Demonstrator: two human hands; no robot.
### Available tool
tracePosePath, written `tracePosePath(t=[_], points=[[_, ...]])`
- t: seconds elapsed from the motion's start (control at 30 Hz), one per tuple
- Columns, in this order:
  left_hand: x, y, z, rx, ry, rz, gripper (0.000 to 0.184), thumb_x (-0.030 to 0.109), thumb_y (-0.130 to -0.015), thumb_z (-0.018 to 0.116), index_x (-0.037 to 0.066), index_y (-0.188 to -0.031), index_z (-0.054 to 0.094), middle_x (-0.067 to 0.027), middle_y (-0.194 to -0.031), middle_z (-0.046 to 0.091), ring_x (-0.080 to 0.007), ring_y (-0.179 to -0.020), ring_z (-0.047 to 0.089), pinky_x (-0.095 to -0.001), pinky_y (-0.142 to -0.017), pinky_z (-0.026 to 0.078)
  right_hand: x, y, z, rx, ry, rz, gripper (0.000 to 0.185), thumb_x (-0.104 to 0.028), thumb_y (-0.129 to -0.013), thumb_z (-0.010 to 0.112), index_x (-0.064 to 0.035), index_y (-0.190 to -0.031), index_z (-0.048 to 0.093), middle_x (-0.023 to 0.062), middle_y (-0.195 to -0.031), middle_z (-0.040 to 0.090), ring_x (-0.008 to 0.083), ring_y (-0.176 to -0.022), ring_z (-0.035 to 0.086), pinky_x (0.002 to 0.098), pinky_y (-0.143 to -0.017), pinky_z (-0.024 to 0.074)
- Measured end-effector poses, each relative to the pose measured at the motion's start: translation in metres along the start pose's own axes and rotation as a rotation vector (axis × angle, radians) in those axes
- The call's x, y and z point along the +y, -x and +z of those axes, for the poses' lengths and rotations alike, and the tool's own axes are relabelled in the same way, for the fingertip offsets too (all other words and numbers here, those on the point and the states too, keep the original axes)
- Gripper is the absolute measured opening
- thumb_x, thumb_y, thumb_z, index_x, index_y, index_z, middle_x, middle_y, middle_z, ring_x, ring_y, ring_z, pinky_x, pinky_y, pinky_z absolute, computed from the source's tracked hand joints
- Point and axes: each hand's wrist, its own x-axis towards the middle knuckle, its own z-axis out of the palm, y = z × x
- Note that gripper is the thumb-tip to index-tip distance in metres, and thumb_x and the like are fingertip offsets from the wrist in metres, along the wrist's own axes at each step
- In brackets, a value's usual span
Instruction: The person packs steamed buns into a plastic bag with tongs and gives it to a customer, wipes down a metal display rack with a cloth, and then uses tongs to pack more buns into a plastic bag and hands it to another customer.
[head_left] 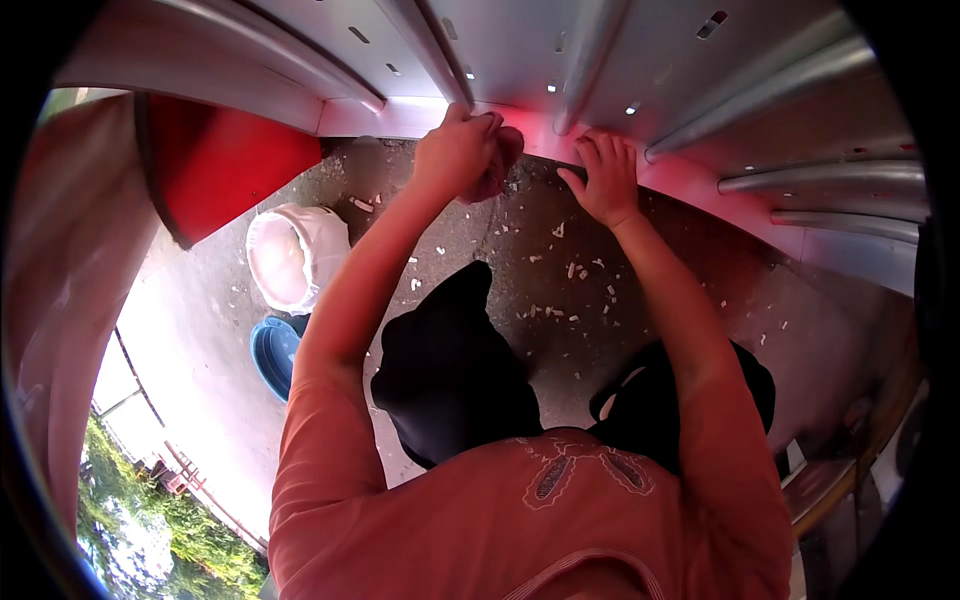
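Note:
My left hand is closed around a crumpled reddish cloth, at the lower edge of a metal panel. Part of the cloth hangs below the fingers. My right hand lies with its fingers spread against the same edge, farther right, and holds nothing. Several round metal tubes run along the slotted sheet metal above both hands. A reddish glow falls on the panel's rim between them.
White scraps litter the dark floor. On the left stand a white-lined bucket and a blue basin. A red panel is at the upper left. My knees, in black trousers, are bent below my arms.

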Motion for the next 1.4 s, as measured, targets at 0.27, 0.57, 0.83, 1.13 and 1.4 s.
tracePosePath(t=[0.27, 0.57, 0.83, 1.13, 1.4], points=[[0.028, -0.035, 0.035, -0.16, -0.286, 0.172, 0.024, 0.037, -0.088, 0.05, 0.02, -0.096, 0.066, -0.0089, -0.107, 0.054, -0.0281, -0.08, 0.064, -0.0412, -0.068, 0.052, 0.026, -0.004, -0.001, -0.002, -0.409, -0.034, 0.016, -0.009, -0.077, 0.06, -0.0055, -0.092, 0.06, 0.0078, -0.1, 0.056, 0.0274, -0.096, 0.053, 0.0378, -0.083, 0.0422], [0.051, -0.026, 0.019, -0.577, 0.268, -0.049, 0.022, 0.033, -0.086, 0.053, 0.028, -0.103, 0.066, -0.0049, -0.098, 0.054, -0.0227, -0.08, 0.062, -0.0362, -0.07, 0.05, 0.054, 0.006, -0.023, -0.366, -0.644, 0.008, 0.015, -0.004, -0.083, 0.053, -0.0008, -0.096, 0.06, 0.0085, -0.123, 0.053, 0.0255, -0.114, 0.05, 0.0344, -0.094, 0.0409], [0.066, -0.014, 0.035, 0.017, -0.035, 0.423, 0.026, 0.022, -0.078, 0.061, 0.024, -0.105, 0.06, -0.005, -0.098, 0.053, -0.0245, -0.08, 0.062, -0.0363, -0.069, 0.051, 0.075, 0.031, -0.068, -0.626, -0.457, -0.201, 0.028, 0.005, -0.076, 0.052, -0.0009, -0.102, 0.06, 0.0116, -0.137, 0.041, 0.0288, -0.128, 0.038, 0.0366, -0.105, 0.0346], [0.033, 0.005, 0.012, -0.341, -0.612, 0.128, 0.02, 0.017, -0.083, 0.054, 0.005, -0.097, 0.062, -0.0163, -0.099, 0.058, -0.0267, -0.088, 0.065, -0.0383, -0.069, 0.054, 0.076, 0.035, -0.067, -0.62, -0.517, -0.131, 0.029, 0.006, -0.073, 0.053, -0.0007, -0.1, 0.06, 0.0112, -0.138, 0.04, 0.029, -0.128, 0.037, 0.0366, -0.105, 0.0332], [0.037, 0.0, 0.012, 0.121, -0.438, 0.368, 0.024, 0.022, -0.087, 0.05, 0.001, -0.096, 0.057, -0.0152, -0.097, 0.054, -0.0275, -0.075, 0.064, -0.0383, -0.061, 0.054, 0.078, 0.026, -0.066, -0.651, -0.585, -0.111, 0.022, 0.003, -0.075, 0.054, 0.0, -0.095, 0.061, 0.0103, -0.135, 0.044, 0.0263, -0.127, 0.039, 0.0355, -0.103, 0.0354]])
